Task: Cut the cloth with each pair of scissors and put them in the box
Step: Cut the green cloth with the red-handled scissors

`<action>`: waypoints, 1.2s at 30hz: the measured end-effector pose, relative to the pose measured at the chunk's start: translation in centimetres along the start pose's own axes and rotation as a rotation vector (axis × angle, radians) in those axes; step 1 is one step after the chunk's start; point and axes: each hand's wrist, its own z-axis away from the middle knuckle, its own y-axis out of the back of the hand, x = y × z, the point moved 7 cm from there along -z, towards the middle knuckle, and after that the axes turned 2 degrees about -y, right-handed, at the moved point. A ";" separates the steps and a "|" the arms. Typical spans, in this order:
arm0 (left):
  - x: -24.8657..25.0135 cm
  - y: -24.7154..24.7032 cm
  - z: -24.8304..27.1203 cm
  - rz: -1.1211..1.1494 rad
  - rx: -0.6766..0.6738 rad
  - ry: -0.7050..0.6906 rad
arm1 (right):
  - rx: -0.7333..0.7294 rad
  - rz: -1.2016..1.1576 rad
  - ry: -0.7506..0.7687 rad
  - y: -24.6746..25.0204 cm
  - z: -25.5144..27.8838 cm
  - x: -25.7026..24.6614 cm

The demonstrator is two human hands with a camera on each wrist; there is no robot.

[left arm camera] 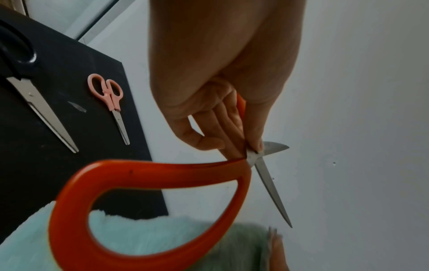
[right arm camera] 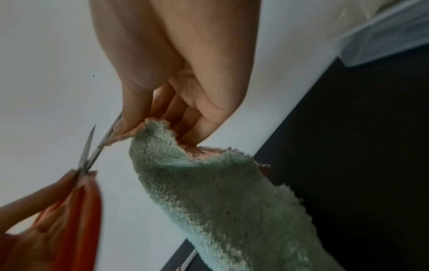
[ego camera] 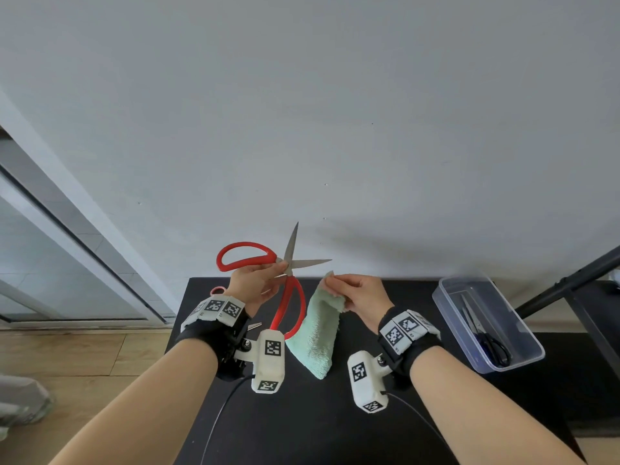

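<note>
My left hand (ego camera: 268, 276) grips the big red-handled scissors (ego camera: 245, 256) close to the pivot, raised above the table's far edge. Their blades (ego camera: 292, 250) gape wide, one pointing up, one pointing right toward the cloth. In the left wrist view my fingers (left arm camera: 216, 128) curl round one red handle while the other loop (left arm camera: 144, 201) hangs free. My right hand (ego camera: 335, 280) pinches the top corner of the mint-green cloth (ego camera: 318, 333), which hangs down to the black table (ego camera: 335, 414). The right wrist view shows the blades (right arm camera: 90, 152) just left of the pinched cloth (right arm camera: 220, 192).
A clear plastic box (ego camera: 526, 340) at the right holds a black-handled pair of scissors (ego camera: 493, 344). Small pink scissors (left arm camera: 111, 102) and a larger black-handled pair (left arm camera: 34, 95) lie on the table's left side. A black stand (ego camera: 570, 286) rises at far right. The wall is close behind.
</note>
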 end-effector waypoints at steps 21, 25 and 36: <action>-0.9 -2.8 1.0 -0.014 -0.037 -0.006 | 0.086 -0.345 0.014 -3.4 0.0 -1.4; -0.9 -2.9 1.0 -0.060 -0.018 -0.045 | 0.109 -0.363 -0.006 -3.3 -0.1 -1.2; 0.0 -1.4 1.2 -0.090 0.022 -0.123 | 0.135 -0.407 -0.034 -1.7 -0.1 -1.0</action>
